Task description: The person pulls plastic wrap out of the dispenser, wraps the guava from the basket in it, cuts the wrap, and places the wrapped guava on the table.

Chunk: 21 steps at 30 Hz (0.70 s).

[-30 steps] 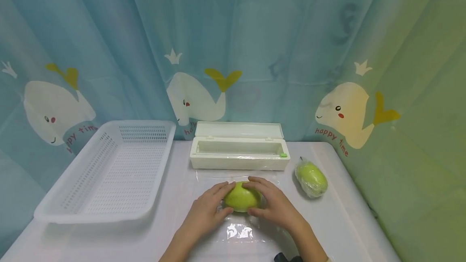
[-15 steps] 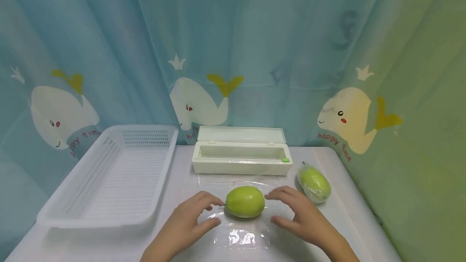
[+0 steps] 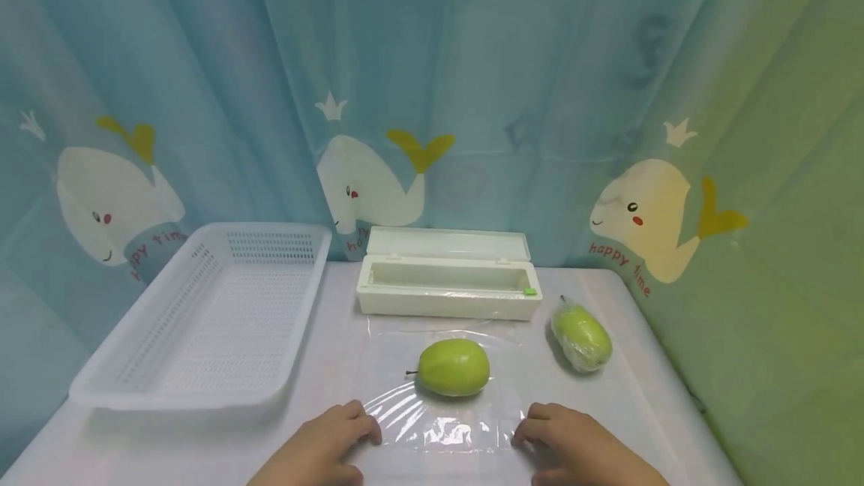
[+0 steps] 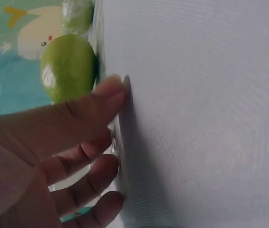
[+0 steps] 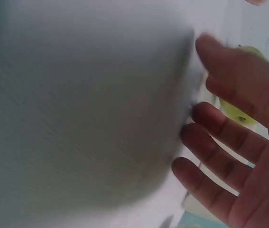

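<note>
Plastic film (image 3: 481, 420) lies between left hand (image 3: 325, 445) and right hand (image 3: 574, 447), both loosely curved, seemingly holding nothing, so its corners beside them should be pinched evenly.

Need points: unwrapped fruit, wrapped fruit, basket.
Unwrapped fruit (image 3: 454, 367), head view, middle of its skin.
Wrapped fruit (image 3: 582, 337), head view, middle of its body.
Basket (image 3: 175, 400), head view, near rim.

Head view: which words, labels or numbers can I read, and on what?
"happy time": blue curtain, under the right whale.
"happy tim…": under the left whale; last letter unclear.
Under the middle whale: letters broken by a fold, unreadable.
Faint marks higher up: unreadable.
No lettering visible on film dispenser, basket, bare pear or wrapped pear.
</note>
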Motion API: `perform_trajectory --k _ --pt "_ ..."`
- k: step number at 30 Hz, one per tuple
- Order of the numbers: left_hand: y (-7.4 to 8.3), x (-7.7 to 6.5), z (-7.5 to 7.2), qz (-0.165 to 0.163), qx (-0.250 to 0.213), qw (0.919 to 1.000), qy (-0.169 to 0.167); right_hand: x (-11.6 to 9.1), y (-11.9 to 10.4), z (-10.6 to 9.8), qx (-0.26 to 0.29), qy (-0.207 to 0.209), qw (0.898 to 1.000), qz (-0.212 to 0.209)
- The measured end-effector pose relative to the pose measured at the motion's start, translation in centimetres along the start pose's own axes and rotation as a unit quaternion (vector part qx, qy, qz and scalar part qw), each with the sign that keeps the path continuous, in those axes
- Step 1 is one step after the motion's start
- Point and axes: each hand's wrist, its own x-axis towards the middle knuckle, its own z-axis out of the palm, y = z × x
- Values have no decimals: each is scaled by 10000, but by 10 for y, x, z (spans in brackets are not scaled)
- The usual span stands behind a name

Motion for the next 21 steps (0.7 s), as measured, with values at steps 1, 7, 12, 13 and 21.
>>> perform_trajectory --k 1,7,12,13,21 --pt "0 0 0 -17 50 10000 3 1 0 1 -86 -47 9999 48" --pt "0 2 -2 -155 137 9997 -134 5 3 6 -576 214 9979 -212" --pt "0 2 -4 -258 -156 9993 -205 8 10 9 -917 554 9918 -702" --pt "0 1 -4 -247 -207 9993 -165 8 10 10 -986 601 9904 -761" --pt "-5 0 -4 -391 -308 9988 -44 11 12 11 -1017 619 9908 -642"
